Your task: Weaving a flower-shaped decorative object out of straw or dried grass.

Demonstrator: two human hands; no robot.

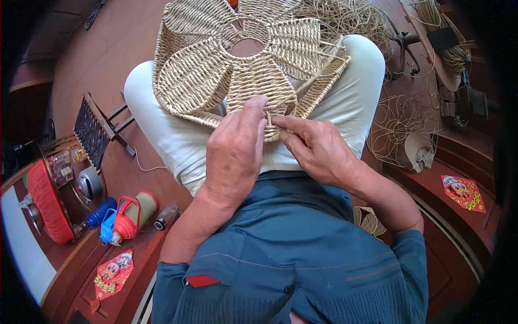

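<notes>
A woven straw piece [253,81] with flower-like petals round an open ring lies across my knees, framed by a braided rim. My left hand [234,151] is closed on its near edge, at the petal closest to me, the fingers pointing away from me. Just right of it, my right hand [318,148] pinches at a short straw strand [269,119] by the same edge, thumb and forefinger together. The fingertips of both hands almost meet there. Part of the near rim is hidden under them.
Loose straw cord [345,21] is heaped at the far right, with a cord tangle [396,129] nearer. A cord hank [442,32] is by the right edge. At left are a slatted wooden frame [94,129], a red jug [128,218] and a small bottle [165,216].
</notes>
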